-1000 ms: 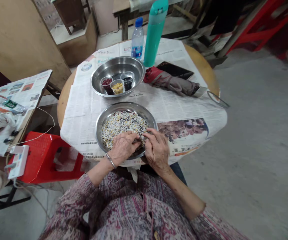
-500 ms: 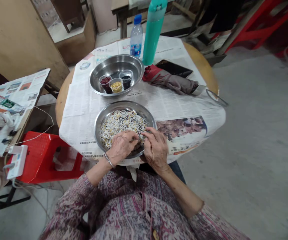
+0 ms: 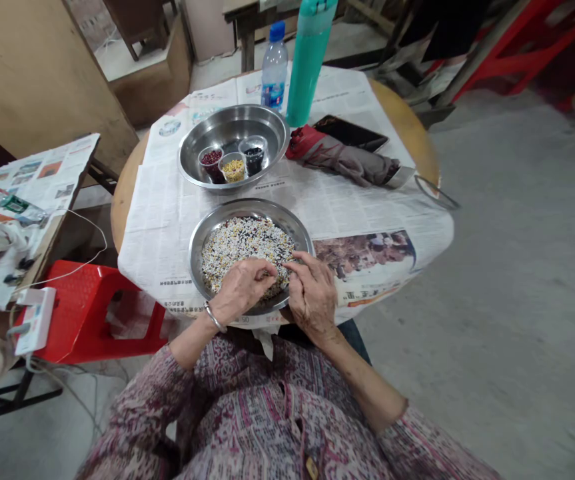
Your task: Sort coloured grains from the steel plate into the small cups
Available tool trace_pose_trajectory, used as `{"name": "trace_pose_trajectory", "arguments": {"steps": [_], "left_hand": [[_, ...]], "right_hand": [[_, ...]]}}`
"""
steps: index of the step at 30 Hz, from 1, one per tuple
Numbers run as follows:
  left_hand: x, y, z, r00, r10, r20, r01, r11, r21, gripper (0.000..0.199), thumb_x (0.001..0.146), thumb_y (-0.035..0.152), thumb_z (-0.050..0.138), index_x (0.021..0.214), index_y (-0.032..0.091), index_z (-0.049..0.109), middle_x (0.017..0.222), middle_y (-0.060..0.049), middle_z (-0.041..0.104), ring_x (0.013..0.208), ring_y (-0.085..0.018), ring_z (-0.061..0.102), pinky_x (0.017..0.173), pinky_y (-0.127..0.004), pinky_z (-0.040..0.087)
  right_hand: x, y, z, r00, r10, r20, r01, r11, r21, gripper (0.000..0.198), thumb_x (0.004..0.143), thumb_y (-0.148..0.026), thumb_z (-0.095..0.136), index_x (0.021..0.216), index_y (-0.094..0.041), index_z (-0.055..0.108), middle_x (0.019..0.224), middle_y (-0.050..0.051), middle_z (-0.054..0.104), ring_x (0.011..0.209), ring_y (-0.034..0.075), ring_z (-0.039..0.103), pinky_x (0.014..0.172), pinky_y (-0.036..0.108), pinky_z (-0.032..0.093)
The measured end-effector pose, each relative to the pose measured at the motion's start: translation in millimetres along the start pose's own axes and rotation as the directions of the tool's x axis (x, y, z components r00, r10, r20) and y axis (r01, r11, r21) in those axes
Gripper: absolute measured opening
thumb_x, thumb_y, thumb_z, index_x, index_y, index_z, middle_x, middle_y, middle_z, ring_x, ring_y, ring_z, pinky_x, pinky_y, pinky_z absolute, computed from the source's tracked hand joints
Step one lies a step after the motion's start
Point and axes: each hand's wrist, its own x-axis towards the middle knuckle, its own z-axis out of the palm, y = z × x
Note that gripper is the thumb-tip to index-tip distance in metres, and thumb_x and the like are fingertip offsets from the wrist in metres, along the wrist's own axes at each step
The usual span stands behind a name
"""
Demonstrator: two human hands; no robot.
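In the head view, the grains (image 3: 244, 243) are spread loose in the near bowl (image 3: 294, 230), so no real long axis can be picked out. They're found right under the left hand (image 3: 242, 287) and ahead of it, and off to the left of the right hand (image 3: 312, 293). The left is clearly the nearer one, being held right over the heap, while the right is kept by the right rim.

On the left, thumb and fingertips are pinched together; it's kinda hard to tell at this size if a grain is caught in there. The right is loosely curled, and whether its tips meet can't be made out.

Compared with the first frame, the left thumb has been drawn up to the fingertips, and more grains are left showing below it. The right has hardly been shifted.
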Motion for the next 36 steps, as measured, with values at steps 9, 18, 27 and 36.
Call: {"name": "trace_pose_trajectory", "arguments": {"steps": [9,18,27,36], "left_hand": [[-2.4,-1.6,11.9,0.998,0.068,0.005,-0.067,0.961,0.269,0.016,0.09,0.024,0.06,0.1,0.022,0.072,0.097,-0.005,0.069,0.088,-0.02,0.061,0.081,-0.03,0.046],[2.9,-2.4,5.1,0.997,-0.017,-0.081,0.014,0.999,-0.03,0.008,0.085,0.022,0.062,0.083,0.018,0.068,0.07,0.001,0.061,0.065,-0.012,0.052,0.067,-0.026,0.041],[3.2,1.1,-4.1,0.996,-0.089,-0.012,0.083,0.962,-0.259,0.011,0.085,0.021,0.058,0.084,0.016,0.067,0.069,0.002,0.06,0.063,-0.01,0.05,0.062,-0.023,0.04],[1.7,3.2,17.5,0.998,-0.041,-0.051,0.056,0.938,0.343,0.015,0.089,0.03,0.062,0.097,0.023,0.072,0.096,-0.003,0.071,0.092,-0.018,0.063,0.083,-0.028,0.046]], "right_hand": [[0.6,-0.9,-0.3,1.0,-0.003,-0.003,0.003,1.0,0.0,0.027,0.091,-0.017,0.044,0.107,-0.021,0.066,0.124,0.01,0.063,0.115,0.025,0.058,0.099,0.044,0.044],[0.6,0.0,-0.7,1.0,-0.015,-0.001,0.015,1.0,-0.004,0.027,0.092,-0.018,0.043,0.107,-0.021,0.065,0.125,0.01,0.062,0.116,0.024,0.056,0.101,0.043,0.041],[0.9,-1.2,-0.8,1.0,-0.014,-0.009,0.014,1.0,-0.005,0.026,0.092,-0.018,0.043,0.106,-0.021,0.065,0.123,0.01,0.063,0.114,0.025,0.058,0.1,0.044,0.043],[0.2,0.2,-0.4,1.0,-0.012,-0.01,0.012,1.0,0.005,0.027,0.091,-0.017,0.044,0.106,-0.021,0.066,0.124,0.01,0.063,0.114,0.025,0.058,0.101,0.045,0.042]]}}
